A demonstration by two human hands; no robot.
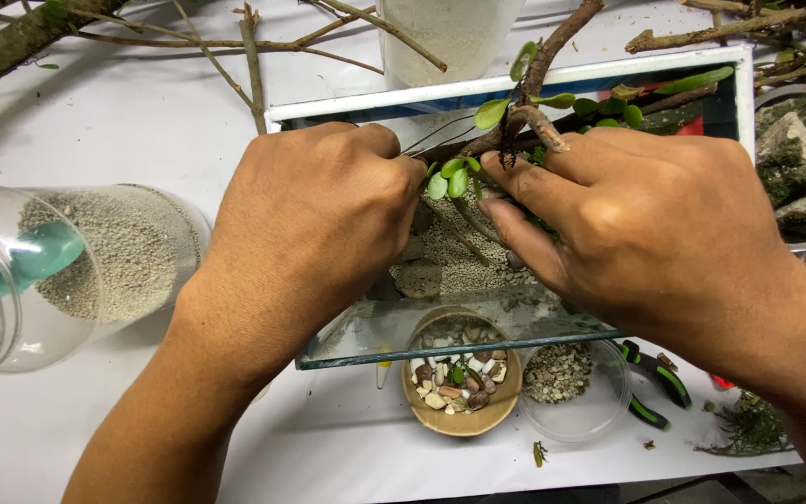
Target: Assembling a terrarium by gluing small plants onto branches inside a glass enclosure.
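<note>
Both my hands reach into a small glass tank (459,347) with a white-rimmed back edge. My left hand (314,219) is closed, fingertips pinching at a small green-leaved plant (451,177) beside a brown branch (534,89). My right hand (646,219) presses its fingers against the same plant and branch from the right. Pale gravel (464,261) and a flat grey stone (419,277) lie on the tank floor below the fingers. Exactly what each fingertip grips is hidden.
A clear jar (58,271) lies on its side at left, holding pale gravel and a teal scoop. In front of the tank sit a wooden bowl of mixed pebbles (461,383), a clear dish of grit (563,378) and green-handled pliers (657,383). Mossy rocks (799,163) at right; bare branches behind.
</note>
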